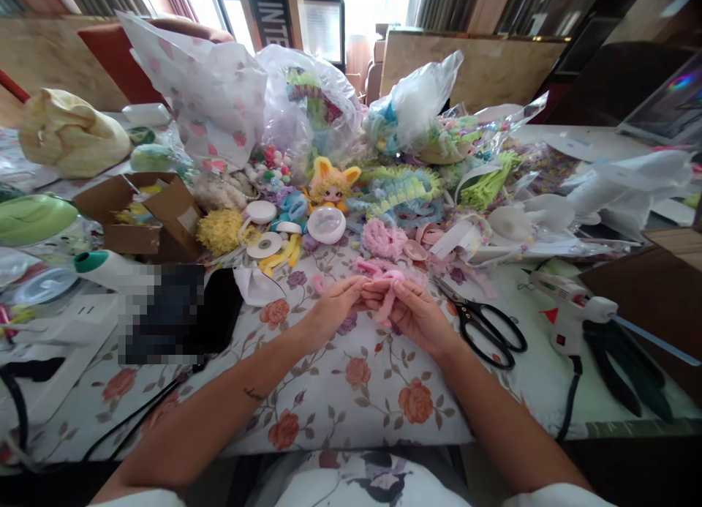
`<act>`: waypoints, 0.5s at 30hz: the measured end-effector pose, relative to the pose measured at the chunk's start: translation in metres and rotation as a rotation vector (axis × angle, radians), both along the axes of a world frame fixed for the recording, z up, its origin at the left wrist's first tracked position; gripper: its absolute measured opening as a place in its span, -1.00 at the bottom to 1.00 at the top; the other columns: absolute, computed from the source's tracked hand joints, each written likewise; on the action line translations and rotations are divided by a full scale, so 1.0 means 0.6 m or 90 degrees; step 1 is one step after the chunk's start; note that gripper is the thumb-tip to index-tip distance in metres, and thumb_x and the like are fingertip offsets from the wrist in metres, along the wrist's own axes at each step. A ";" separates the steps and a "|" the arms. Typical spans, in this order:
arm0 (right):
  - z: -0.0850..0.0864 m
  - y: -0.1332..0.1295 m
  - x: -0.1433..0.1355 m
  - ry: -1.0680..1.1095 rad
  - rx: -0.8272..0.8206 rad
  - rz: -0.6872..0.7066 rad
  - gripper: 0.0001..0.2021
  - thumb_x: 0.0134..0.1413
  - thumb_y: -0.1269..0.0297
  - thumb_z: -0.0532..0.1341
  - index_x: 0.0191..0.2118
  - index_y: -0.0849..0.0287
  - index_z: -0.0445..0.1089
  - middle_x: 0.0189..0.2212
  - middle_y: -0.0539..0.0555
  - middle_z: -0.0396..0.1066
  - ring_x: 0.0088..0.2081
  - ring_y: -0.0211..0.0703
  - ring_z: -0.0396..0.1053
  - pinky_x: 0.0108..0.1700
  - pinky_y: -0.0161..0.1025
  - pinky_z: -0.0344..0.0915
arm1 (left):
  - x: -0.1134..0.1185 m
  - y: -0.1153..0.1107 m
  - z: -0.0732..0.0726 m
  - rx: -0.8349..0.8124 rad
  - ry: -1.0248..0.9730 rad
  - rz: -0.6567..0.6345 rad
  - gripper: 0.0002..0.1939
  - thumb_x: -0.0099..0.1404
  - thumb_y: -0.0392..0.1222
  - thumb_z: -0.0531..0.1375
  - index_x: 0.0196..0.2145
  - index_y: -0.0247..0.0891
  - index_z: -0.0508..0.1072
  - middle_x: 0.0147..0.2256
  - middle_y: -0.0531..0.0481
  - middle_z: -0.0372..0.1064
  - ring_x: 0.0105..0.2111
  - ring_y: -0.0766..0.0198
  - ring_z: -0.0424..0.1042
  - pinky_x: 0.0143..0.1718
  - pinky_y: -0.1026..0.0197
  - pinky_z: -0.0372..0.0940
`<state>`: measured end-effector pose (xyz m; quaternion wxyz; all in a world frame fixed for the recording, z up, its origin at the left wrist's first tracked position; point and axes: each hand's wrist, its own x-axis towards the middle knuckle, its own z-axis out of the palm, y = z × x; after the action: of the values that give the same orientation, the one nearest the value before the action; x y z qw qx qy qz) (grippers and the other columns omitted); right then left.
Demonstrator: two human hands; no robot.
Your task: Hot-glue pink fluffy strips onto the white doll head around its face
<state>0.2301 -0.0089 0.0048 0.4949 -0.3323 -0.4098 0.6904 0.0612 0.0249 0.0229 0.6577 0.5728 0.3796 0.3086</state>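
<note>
Both hands meet over the middle of the flowered tablecloth [329, 419]. My left hand [343, 300] is closed, its fingertips pinching a fuzzy pink strip [385, 308]. Facing it, my right hand [420, 313] is closed on the same strip with thumb and fingers. Part of the strip hangs down between the hands, and more pink material lies just behind them. A fluffy pink bundle [384, 238] rests farther back. Black-handled scissors [488, 331] lie right of my right hand, blades pointing toward the pink material.
A white glue gun [570, 309] and dark-handled pliers [625, 368] lie at the right. A yellow-eared doll [332, 185], a round clear-lidded container [327, 224] and bagged trimmings stand behind. At the left are a cardboard box [131, 238], a black device [222, 313] and cables.
</note>
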 end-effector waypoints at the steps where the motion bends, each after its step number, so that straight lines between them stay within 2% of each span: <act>1: 0.003 0.001 -0.002 0.014 0.009 -0.023 -0.70 0.17 0.08 0.20 -0.10 0.13 0.51 -0.03 0.13 0.47 -0.03 -0.08 0.44 -0.07 -0.20 0.43 | 0.003 -0.004 -0.003 -0.062 -0.058 -0.028 -0.60 0.41 0.04 -0.08 -0.18 -0.29 0.40 -0.22 -0.12 0.44 -0.20 0.21 0.44 -0.14 0.16 0.34; 3: 0.006 0.002 -0.005 0.030 0.025 -0.058 -0.73 0.17 0.10 0.21 -0.10 0.09 0.51 0.10 0.10 0.38 0.10 -0.06 0.35 0.16 -0.11 0.28 | 0.007 -0.009 -0.005 -0.134 -0.136 -0.070 -0.47 0.42 0.12 -0.17 -0.15 -0.31 0.41 -0.18 -0.17 0.45 -0.16 0.18 0.45 -0.09 0.12 0.34; 5: 0.008 0.003 -0.007 0.031 0.043 -0.081 -0.77 0.16 0.12 0.23 -0.12 0.05 0.52 0.15 0.07 0.33 0.16 -0.05 0.29 0.24 -0.05 0.19 | 0.008 -0.012 -0.001 -0.149 -0.129 -0.096 -0.43 0.40 0.18 -0.16 -0.19 -0.32 0.44 -0.22 -0.17 0.48 -0.21 0.18 0.46 -0.12 0.11 0.34; 9: 0.014 0.006 -0.011 0.007 0.088 -0.102 -0.80 0.13 0.15 0.26 -0.12 -0.01 0.52 0.17 0.01 0.30 0.21 -0.01 0.22 0.25 0.02 0.16 | -0.003 -0.013 0.014 -0.108 -0.026 -0.100 -0.61 0.35 0.08 0.05 -0.33 -0.26 0.51 -0.34 -0.05 0.52 -0.31 0.24 0.46 -0.19 0.18 0.33; 15: 0.021 0.005 -0.012 -0.015 0.133 -0.113 -0.82 0.17 0.21 0.23 -0.12 -0.01 0.51 0.15 0.03 0.32 0.19 0.02 0.24 0.18 0.03 0.25 | -0.016 -0.010 0.022 -0.133 -0.042 -0.127 -0.63 0.39 -0.01 0.01 -0.32 -0.27 0.51 -0.42 -0.03 0.49 -0.33 0.24 0.47 -0.24 0.20 0.31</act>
<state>0.2229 -0.0062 0.0172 0.5810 -0.3221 -0.4546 0.5934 0.0514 0.0187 0.0363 0.7532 0.5258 0.3289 0.2191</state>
